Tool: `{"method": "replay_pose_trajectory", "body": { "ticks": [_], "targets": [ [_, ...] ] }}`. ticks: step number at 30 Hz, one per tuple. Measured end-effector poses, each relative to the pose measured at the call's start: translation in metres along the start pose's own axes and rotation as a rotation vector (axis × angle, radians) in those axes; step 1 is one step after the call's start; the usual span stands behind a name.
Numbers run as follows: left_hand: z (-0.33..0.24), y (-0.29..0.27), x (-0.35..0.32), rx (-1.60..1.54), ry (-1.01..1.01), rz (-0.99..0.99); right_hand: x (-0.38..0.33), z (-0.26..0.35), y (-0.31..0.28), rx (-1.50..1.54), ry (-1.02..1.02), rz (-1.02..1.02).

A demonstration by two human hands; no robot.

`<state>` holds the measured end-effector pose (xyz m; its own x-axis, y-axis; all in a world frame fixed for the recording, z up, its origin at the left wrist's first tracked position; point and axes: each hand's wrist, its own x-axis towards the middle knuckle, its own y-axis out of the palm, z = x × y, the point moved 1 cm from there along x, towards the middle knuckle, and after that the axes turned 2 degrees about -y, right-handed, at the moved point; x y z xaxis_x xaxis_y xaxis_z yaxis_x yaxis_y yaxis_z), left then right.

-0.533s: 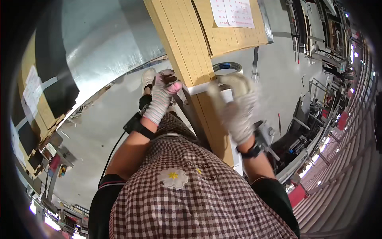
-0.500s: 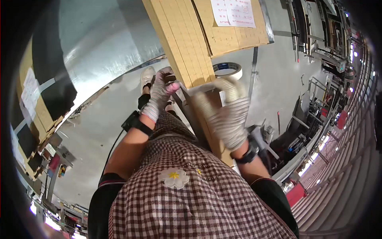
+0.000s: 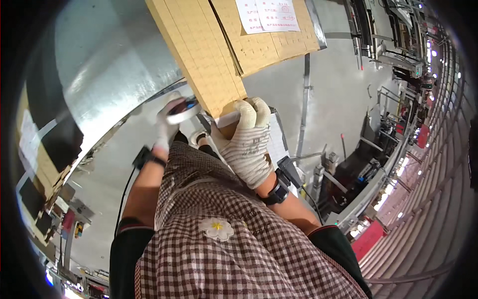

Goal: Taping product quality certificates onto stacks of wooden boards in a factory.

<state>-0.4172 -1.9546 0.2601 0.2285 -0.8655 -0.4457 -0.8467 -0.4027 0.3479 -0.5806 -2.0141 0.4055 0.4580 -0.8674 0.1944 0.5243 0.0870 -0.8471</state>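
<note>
My left hand (image 3: 167, 123), in a pale work glove and a little blurred, grips a roll of white tape (image 3: 183, 116) beside the left corner of a long cardboard-wrapped package (image 3: 206, 70). At the package's near end, my right hand (image 3: 247, 144), in a striped knit glove, curls its fingers over the edge. A white strip of tape (image 3: 228, 119) crosses that end, between the roll and my right fingers. My right palm hides part of the package end.
Paper labels (image 3: 274, 14) lie on a second cardboard piece at the far right. Shiny sheet material (image 3: 114, 55) fills the far left, with another taped cardboard stack (image 3: 47, 154) at the left edge. Machinery (image 3: 368, 159) stands on the right.
The tape roll has gone from the package's right side into my left hand on its left. My right hand has moved left onto the package end. The package appears shifted left in view.
</note>
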Motion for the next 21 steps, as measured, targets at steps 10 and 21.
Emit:
{"method": "replay_pose_trajectory", "body": {
  "ticks": [10, 21],
  "targets": [
    [-0.12, 0.093, -0.057, 0.986, 0.521, -0.121, 0.044, 0.003, -0.073, 0.221, -0.116, 0.184],
    [-0.107, 0.091, -0.026, 0.995, 0.824, 0.064, 0.094, -0.032, -0.092, -0.283, -0.118, 0.833]
  ]
}}
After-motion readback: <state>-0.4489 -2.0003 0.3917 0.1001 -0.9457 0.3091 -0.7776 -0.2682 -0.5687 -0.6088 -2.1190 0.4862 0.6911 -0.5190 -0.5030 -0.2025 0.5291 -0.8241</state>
